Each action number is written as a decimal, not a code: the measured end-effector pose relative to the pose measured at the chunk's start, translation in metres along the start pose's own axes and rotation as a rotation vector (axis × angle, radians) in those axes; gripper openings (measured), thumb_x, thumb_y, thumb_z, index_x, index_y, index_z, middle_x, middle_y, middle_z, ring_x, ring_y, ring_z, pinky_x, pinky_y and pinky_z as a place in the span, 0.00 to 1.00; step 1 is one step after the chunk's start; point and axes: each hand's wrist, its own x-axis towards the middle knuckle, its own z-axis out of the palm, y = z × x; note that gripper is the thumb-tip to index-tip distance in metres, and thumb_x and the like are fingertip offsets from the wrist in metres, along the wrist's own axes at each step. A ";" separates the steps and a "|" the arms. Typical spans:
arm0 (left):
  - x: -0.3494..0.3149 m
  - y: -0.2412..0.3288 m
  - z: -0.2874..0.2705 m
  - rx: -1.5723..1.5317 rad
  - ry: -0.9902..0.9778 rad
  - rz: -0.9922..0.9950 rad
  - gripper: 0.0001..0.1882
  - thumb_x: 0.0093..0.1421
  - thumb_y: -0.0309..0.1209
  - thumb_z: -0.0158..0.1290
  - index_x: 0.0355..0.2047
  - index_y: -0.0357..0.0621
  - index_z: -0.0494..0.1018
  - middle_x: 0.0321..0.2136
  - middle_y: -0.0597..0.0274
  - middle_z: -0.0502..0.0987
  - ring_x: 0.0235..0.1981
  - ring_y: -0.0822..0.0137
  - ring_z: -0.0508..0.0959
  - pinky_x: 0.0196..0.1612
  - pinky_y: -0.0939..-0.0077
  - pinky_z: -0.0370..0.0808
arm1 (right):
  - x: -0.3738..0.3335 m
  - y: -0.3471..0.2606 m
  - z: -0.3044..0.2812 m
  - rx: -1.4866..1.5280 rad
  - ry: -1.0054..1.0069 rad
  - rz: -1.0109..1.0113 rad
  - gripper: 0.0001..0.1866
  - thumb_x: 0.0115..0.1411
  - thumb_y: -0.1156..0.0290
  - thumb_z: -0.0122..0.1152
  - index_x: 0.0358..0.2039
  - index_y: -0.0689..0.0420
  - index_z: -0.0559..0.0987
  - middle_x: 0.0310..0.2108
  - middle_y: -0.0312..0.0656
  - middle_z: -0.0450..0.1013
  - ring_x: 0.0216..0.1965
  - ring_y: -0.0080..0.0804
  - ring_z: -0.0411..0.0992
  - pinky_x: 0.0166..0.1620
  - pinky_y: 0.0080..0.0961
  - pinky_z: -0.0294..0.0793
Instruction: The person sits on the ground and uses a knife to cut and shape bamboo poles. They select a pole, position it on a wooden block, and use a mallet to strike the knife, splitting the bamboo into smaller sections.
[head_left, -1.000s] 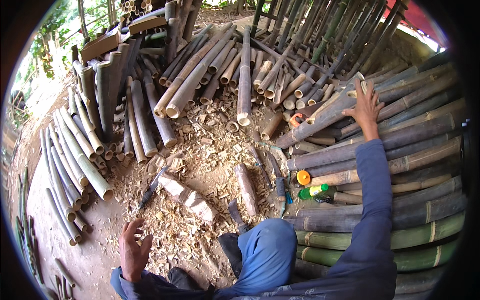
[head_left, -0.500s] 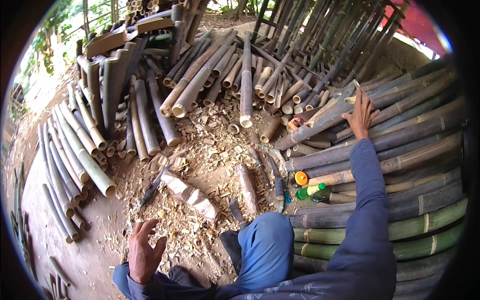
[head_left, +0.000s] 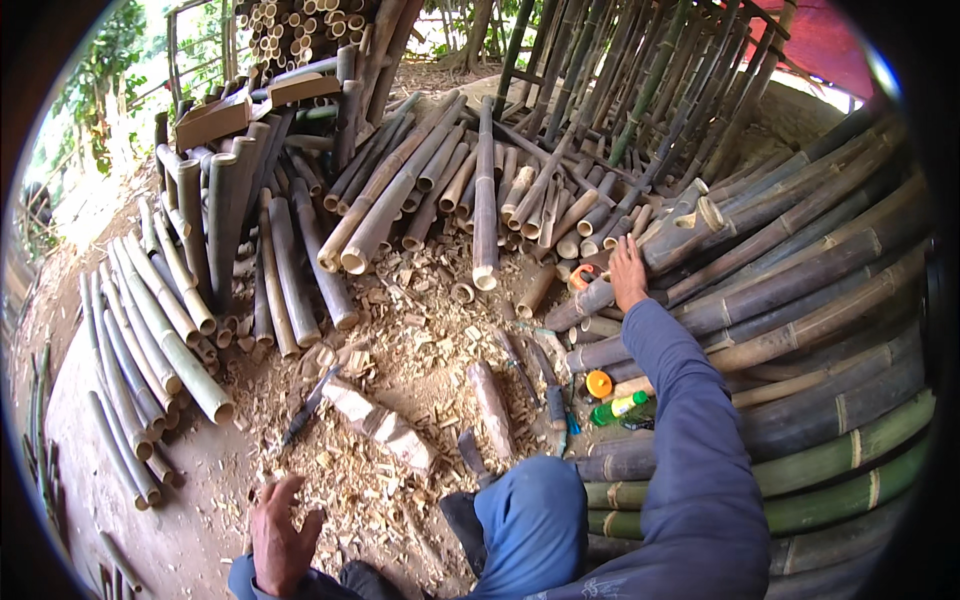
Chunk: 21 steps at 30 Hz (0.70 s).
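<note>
My right hand reaches out to the right side, its fingers stretched out along a dark bamboo pole on the stack. A notch is cut into the far part of that pole. Beside the fingertips, an orange handle shows among the bamboo ends. My left hand hovers low at the left over my leg, holding nothing, with fingers loosely bent and the thumb apart. Between my hands, a pale hewn wood block and a shorter one lie on wood chips.
Several blades lie on the ground, among them a dark-handled knife and a wrapped-handle one. By the right-hand stack are a yellow round cap and a green bottle. Cut bamboo tubes lie left; more are piled ahead.
My right hand has come nearer and to the left, from farther up the stack. The whole view has shifted slightly. My left hand stays nearly in place.
</note>
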 end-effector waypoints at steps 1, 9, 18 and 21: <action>0.003 0.007 0.005 -0.019 0.017 0.006 0.26 0.49 0.21 0.61 0.52 0.36 0.76 0.41 0.51 0.78 0.39 0.57 0.80 0.45 0.63 0.76 | 0.007 0.002 0.012 -0.049 -0.024 -0.016 0.26 0.74 0.60 0.44 0.70 0.51 0.67 0.71 0.44 0.62 0.75 0.50 0.51 0.76 0.64 0.27; 0.040 0.026 0.027 -0.069 -0.022 -0.183 0.26 0.48 0.22 0.63 0.50 0.35 0.76 0.41 0.50 0.78 0.39 0.56 0.80 0.41 0.65 0.77 | 0.029 -0.009 0.040 0.082 0.228 -0.014 0.14 0.69 0.65 0.52 0.52 0.48 0.77 0.48 0.39 0.75 0.54 0.38 0.70 0.67 0.56 0.57; 0.040 0.009 0.027 0.009 -0.078 -0.180 0.25 0.49 0.20 0.61 0.51 0.34 0.76 0.41 0.48 0.78 0.38 0.57 0.81 0.41 0.62 0.77 | 0.035 0.006 0.088 0.162 0.150 0.061 0.12 0.70 0.64 0.52 0.51 0.49 0.76 0.46 0.40 0.74 0.56 0.39 0.69 0.68 0.59 0.55; 0.041 0.013 0.029 0.029 -0.086 -0.151 0.25 0.50 0.21 0.61 0.52 0.34 0.76 0.41 0.48 0.78 0.39 0.57 0.81 0.43 0.62 0.77 | 0.029 0.006 0.088 0.172 0.148 0.078 0.12 0.69 0.64 0.52 0.50 0.48 0.77 0.45 0.39 0.74 0.55 0.39 0.69 0.68 0.59 0.54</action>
